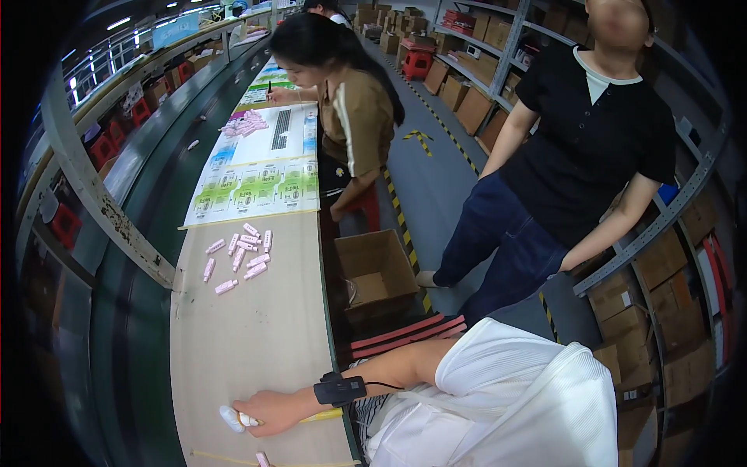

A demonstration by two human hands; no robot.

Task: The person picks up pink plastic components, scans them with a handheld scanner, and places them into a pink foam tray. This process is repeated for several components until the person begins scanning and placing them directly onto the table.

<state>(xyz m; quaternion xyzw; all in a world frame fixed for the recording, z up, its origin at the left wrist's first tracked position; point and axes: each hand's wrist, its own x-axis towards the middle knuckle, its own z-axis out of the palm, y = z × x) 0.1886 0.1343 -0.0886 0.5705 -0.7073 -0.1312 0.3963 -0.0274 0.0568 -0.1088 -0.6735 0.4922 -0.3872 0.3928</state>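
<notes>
A single head-worn fisheye view looked down and forward along a long pale workbench (257, 327), which ran from the lower edge away toward the upper left. Straight edges bowed near the dark rim. The wearer's own arm and white sleeve (513, 389) filled the near lower right. Two people stood farther off on the grey aisle floor (436, 187), beside shelving (685, 194).

One of the person's hands (274, 410) rests on the bench (249, 335), gripping a small white tube (231, 418); pink tubes (241, 257) lie scattered well apart, farther along.
</notes>
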